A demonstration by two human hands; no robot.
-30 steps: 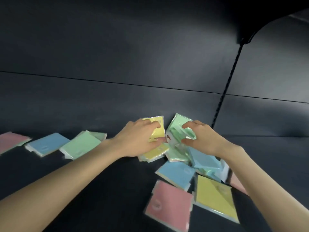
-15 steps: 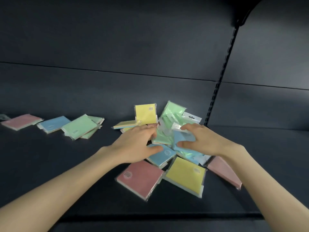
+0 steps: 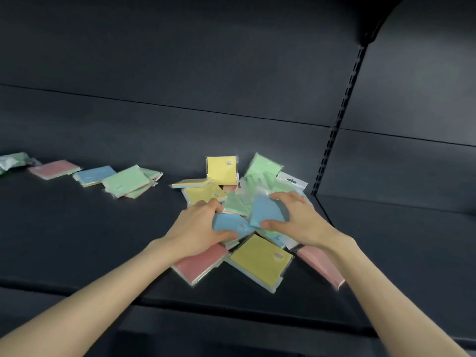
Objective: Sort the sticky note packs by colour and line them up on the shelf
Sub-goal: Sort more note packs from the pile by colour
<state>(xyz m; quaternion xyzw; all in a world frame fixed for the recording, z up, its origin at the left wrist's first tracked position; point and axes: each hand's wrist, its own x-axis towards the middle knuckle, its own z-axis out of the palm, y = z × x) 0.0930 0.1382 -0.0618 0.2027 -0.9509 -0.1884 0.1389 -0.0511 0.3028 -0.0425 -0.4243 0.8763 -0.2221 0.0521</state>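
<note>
One blue pack [image 3: 229, 224] is gripped by the left hand [image 3: 198, 228], with the fingers curled over its far edge and the thumb at its near edge. A second blue pack [image 3: 266, 212], at 2 o'clock from the first, is gripped the same way by the right hand [image 3: 296, 220]. Both are amid the pile [image 3: 244, 191] on the shelf [image 3: 77, 240]. Four yellow-topped packs [image 3: 260, 261] and at least two pink packs [image 3: 198, 264] are counted there. At 10 o'clock a row [image 3: 95, 175] is laid: one pink, one blue, two green stacked.

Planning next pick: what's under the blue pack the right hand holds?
A pale green pack peeks out below the blue pack gripped by the right hand. The rest underneath is covered by pack and hand.
</note>
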